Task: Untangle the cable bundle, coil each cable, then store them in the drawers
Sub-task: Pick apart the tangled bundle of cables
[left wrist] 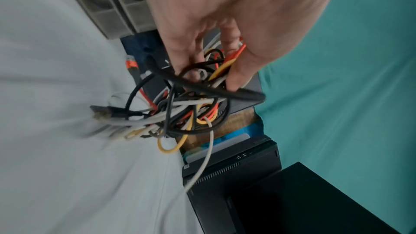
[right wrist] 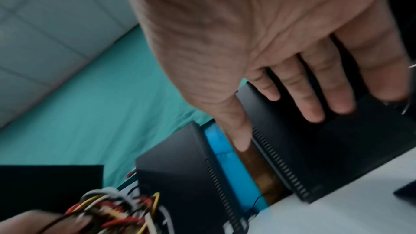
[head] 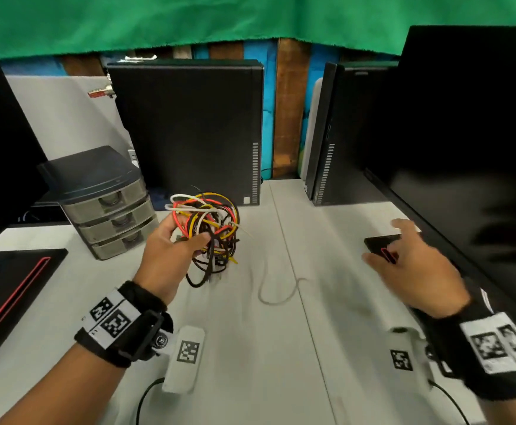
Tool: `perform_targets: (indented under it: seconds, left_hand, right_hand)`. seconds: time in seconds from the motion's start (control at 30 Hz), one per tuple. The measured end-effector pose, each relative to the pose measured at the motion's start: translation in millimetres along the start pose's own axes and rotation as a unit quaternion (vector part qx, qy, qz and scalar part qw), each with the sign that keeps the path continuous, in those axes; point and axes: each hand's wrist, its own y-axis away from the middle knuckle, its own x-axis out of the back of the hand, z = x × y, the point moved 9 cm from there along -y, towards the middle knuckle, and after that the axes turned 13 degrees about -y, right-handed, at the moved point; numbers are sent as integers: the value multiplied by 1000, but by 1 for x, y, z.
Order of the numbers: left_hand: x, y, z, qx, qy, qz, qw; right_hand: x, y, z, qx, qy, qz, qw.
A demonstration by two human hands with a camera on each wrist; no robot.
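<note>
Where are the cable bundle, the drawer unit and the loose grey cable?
cable bundle [head: 212, 228]: head view, middle of tangle.
drawer unit [head: 115, 222]: head view, middle drawer front.
loose grey cable [head: 276, 300]: head view, loop on table.

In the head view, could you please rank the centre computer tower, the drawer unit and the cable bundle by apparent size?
1. Centre computer tower, clearly largest.
2. Drawer unit.
3. Cable bundle, gripped by the left hand; lifted nearer the camera, so true size is unsure.
</note>
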Motion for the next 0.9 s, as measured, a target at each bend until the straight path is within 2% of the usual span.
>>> perform_targets:
  seconds: [0.07, 0.13, 0.2, 0.33, 0.4, 0.47, 0.67, 0.73, 0.8, 0.9]
  left_hand:
    - [-8, 4, -2, 5, 31, -24, 999]
    - [-21, 9, -4, 7, 89, -60, 994]
    - [-36, 17, -6, 13, 151, -99, 983]
    - [-65, 37, -1, 41, 231, -166, 958]
    - [-72, 48, 10, 53, 279, -185, 941]
    - [-76, 54, 20, 72, 323, -182, 926]
    - [-79, 53, 3, 171, 295, -146, 929]
    - [-74, 50, -7, 198, 291, -123, 928]
    - [-75, 50, -12, 215, 305, -141, 917]
    - [-75, 48, -12, 218, 327, -162, 905]
  right_hand:
    - [-21, 4, -14, 64, -38, -12, 997]
    - [-46, 14, -32, 107, -163, -52, 979]
    - [-73, 25, -43, 98, -267, -98, 954]
    - [-114, 40, -45, 33, -393, -157, 905]
    - [-118, 44, -45, 24, -439, -168, 882]
    - [-114, 49, -48, 36, -444, -174, 878]
    - [-106, 69, -65, 106, -430, -137, 886]
    - [-89, 66, -65, 141, -429, -74, 889]
    - [-68, 55, -59, 166, -424, 2, 890]
    - [-44, 42, -57, 197, -415, 44, 887]
